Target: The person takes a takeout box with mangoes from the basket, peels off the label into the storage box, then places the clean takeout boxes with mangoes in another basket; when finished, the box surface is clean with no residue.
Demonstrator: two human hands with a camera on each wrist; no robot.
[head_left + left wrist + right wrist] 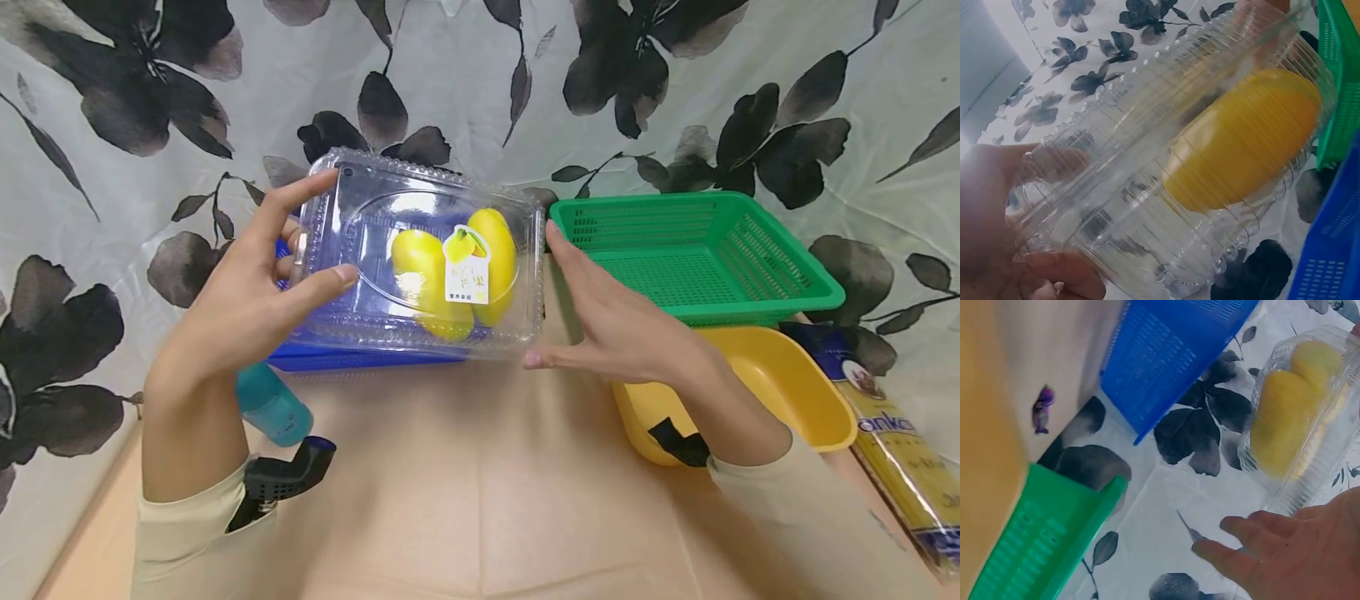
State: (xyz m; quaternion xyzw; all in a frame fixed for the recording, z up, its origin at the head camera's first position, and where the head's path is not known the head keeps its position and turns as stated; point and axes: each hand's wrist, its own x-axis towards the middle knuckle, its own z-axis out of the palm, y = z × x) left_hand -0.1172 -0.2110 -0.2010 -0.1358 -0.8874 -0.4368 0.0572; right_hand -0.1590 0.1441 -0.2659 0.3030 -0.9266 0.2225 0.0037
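A clear plastic box (360,242) with yellow mangoes (491,250) and a white label inside is held up, tilted, above the table. My left hand (247,283) grips its left end, thumb on the lid and fingers at the far edge; the left wrist view shows the fingers round the ribbed side of the box (1129,212). My right hand (622,325) is beside the box's right end, fingers extended. In the right wrist view the fingers of the right hand (1297,550) lie close to the box (1335,425); whether they touch it I cannot tell.
Partly behind the box is a blue basket (322,358), with a teal bottle (277,408) near it. At right stand a green basket (697,258), a yellow tray (795,383) and a long yellow-and-blue packet (907,458). The right wrist view shows a small purple item (1042,409).
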